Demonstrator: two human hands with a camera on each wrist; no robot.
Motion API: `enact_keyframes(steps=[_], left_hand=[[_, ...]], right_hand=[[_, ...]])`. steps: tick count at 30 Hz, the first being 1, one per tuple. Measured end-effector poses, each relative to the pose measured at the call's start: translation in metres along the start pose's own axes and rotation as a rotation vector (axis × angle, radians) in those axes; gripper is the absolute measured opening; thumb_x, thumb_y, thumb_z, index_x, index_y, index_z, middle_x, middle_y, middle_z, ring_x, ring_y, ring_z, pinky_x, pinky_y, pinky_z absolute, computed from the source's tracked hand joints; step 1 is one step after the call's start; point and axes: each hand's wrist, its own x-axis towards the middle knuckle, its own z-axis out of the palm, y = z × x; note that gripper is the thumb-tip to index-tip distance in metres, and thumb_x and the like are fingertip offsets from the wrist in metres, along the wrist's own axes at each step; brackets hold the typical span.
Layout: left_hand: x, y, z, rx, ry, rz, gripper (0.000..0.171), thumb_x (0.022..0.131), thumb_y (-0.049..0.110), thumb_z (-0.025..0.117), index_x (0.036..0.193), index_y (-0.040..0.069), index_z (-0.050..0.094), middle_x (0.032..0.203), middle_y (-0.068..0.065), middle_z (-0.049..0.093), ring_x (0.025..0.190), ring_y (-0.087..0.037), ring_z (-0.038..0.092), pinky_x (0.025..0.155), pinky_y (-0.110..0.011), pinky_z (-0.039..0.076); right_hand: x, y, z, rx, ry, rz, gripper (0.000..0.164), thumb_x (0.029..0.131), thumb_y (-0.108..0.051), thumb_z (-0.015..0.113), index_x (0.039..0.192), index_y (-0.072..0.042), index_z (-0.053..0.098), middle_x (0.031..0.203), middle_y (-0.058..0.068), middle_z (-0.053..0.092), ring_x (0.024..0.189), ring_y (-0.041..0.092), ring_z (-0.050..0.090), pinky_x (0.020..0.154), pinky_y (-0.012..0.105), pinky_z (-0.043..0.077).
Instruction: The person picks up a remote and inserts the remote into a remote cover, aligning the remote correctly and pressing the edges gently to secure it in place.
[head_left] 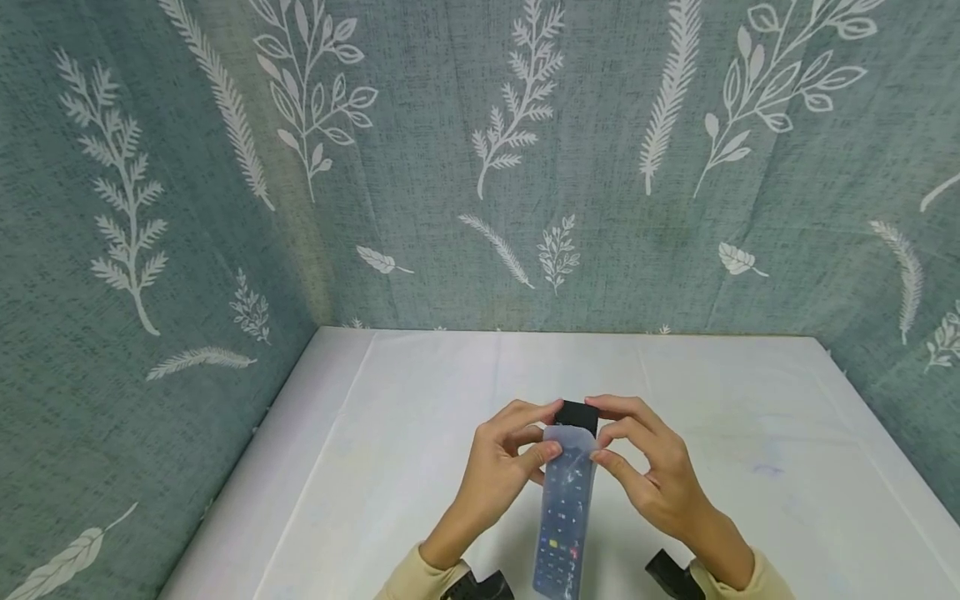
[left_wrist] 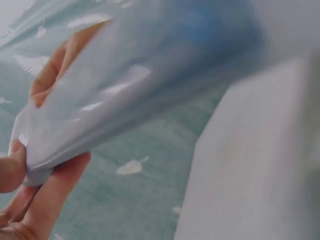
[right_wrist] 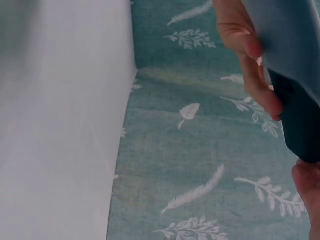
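Note:
A black remote control [head_left: 577,414] sits inside a translucent, bluish plastic sleeve [head_left: 564,508], its black end sticking out at the top. Through the sleeve show rows of small buttons, with a yellow and a red one. My left hand [head_left: 501,454] pinches the sleeve's upper left edge, thumb on the front face, a fingertip at the black end. On the other side, my right hand [head_left: 660,471] holds the sleeve's mouth between thumb and fingers, its upper fingertip at the remote's corner. The right wrist view shows the bare dark end [right_wrist: 300,115] emerging from the sleeve.
Beneath the hands spreads a white table [head_left: 420,400]. Green-grey cloth [head_left: 420,167] with white leaf prints hangs behind it and along both sides. A black wrist camera mount [head_left: 480,587] is on the left wrist, another [head_left: 673,575] on the right.

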Motion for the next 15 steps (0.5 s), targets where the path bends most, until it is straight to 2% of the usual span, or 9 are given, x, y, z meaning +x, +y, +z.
enact_keyframes(steps=[4,10,14,15], left_hand=[[0.0,0.0,0.003,0.027,0.045,0.014,0.027,0.085,0.001,0.067,0.112,0.001,0.069,0.102,-0.012,0.058,0.083,-0.018,0.067,0.052,-0.034,0.056],[0.001,-0.003,0.006,0.046,0.073,0.049,0.019,0.085,0.002,0.068,0.102,-0.002,0.072,0.096,-0.012,0.061,0.075,-0.015,0.065,0.049,-0.037,0.056],[0.0,-0.004,0.005,-0.007,0.059,0.03,0.021,0.085,0.003,0.068,0.105,-0.003,0.07,0.098,-0.015,0.06,0.08,-0.019,0.067,0.055,-0.039,0.057],[0.0,-0.005,0.004,-0.028,0.06,0.016,0.022,0.085,0.003,0.068,0.106,-0.002,0.069,0.099,-0.016,0.06,0.081,-0.02,0.067,0.056,-0.04,0.057]], right_hand=[[0.0,0.001,-0.001,0.011,0.043,-0.002,0.024,0.092,-0.018,0.062,0.079,0.002,0.058,0.104,0.025,0.06,0.102,0.024,0.059,0.088,0.019,0.047],[-0.002,0.004,-0.001,0.172,0.093,0.001,0.014,0.088,-0.002,0.065,0.081,0.009,0.059,0.101,0.025,0.061,0.104,0.026,0.059,0.086,0.021,0.049],[-0.01,0.011,-0.003,0.225,0.074,0.074,0.005,0.083,0.009,0.065,0.085,0.009,0.06,0.104,0.028,0.059,0.103,0.024,0.06,0.085,0.021,0.05],[-0.012,0.013,-0.003,0.237,0.064,0.103,0.008,0.082,0.013,0.065,0.086,0.008,0.06,0.106,0.029,0.058,0.103,0.024,0.059,0.085,0.021,0.051]])
